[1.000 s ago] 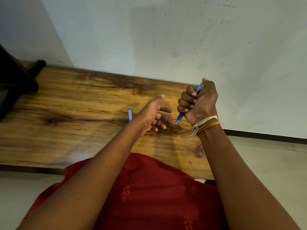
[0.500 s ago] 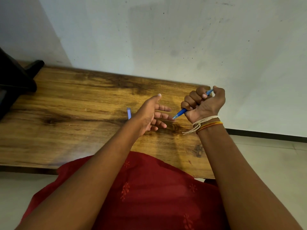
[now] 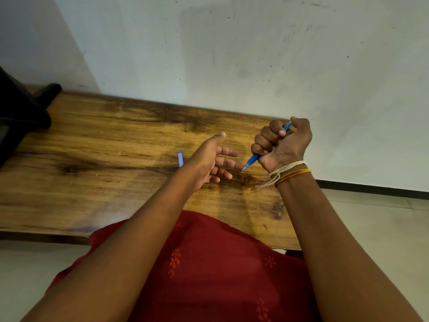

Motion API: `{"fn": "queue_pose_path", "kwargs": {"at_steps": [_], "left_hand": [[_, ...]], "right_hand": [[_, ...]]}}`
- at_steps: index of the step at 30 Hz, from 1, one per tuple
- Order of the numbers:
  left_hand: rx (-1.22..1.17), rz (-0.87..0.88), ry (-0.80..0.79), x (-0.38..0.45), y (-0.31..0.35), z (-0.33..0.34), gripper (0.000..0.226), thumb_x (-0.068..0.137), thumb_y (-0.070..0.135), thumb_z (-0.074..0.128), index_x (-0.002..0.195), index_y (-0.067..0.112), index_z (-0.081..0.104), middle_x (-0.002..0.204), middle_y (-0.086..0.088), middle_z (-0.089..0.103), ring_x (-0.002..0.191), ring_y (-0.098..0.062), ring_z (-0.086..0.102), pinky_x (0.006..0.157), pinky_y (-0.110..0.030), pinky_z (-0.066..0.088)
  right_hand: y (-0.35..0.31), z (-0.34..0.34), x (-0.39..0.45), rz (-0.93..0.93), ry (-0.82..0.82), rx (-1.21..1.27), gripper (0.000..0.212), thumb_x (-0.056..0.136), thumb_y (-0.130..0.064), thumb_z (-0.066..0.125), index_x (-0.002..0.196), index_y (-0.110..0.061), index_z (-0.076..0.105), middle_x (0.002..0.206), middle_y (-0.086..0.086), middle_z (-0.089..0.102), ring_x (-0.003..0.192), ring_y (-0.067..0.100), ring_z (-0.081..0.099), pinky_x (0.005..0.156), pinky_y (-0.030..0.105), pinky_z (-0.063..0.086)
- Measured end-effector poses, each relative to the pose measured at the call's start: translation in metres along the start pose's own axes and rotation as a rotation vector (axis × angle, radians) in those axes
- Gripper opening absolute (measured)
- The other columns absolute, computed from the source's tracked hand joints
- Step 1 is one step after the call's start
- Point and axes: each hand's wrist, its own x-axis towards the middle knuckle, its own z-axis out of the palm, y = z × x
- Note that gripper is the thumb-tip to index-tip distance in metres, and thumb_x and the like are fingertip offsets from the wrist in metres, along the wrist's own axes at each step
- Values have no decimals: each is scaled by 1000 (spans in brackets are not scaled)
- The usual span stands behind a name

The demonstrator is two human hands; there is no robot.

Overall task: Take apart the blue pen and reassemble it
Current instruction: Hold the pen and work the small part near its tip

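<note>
The right hand (image 3: 282,145) is clenching its fist round the slim blue plastic pen (image 3: 253,160), whose body is running through the curled fingers: the pointed tip is sticking out below the little finger, and the other end is showing above, beside the thumb. The pen is being held in the air over the brown wooden table (image 3: 116,159). The left hand (image 3: 212,159) is hovering released, fingers loosely spread, with the pen's tip lying right at one fingertip; whether they are touching cannot be told. A small pale blue pen cap (image 3: 180,158) is lying on the table just behind the left wrist. White and orange threads (image 3: 289,171) are circling the right wrist.
</note>
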Motion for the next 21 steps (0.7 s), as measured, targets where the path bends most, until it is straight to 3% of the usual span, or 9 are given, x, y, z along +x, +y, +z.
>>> {"fn": "queue_pose_path", "kwargs": {"at_steps": [21], "left_hand": [[19,-6,-1,3,-2,0,57,97,53,25,109,11,63,82,-6,76,50,-13,55,48,-23,31]], "right_hand": [[0,3,1,-23,54,-3,51,87,-46,29,44,-19,30,41,-7,16,39,11,11,44,19,12]]}}
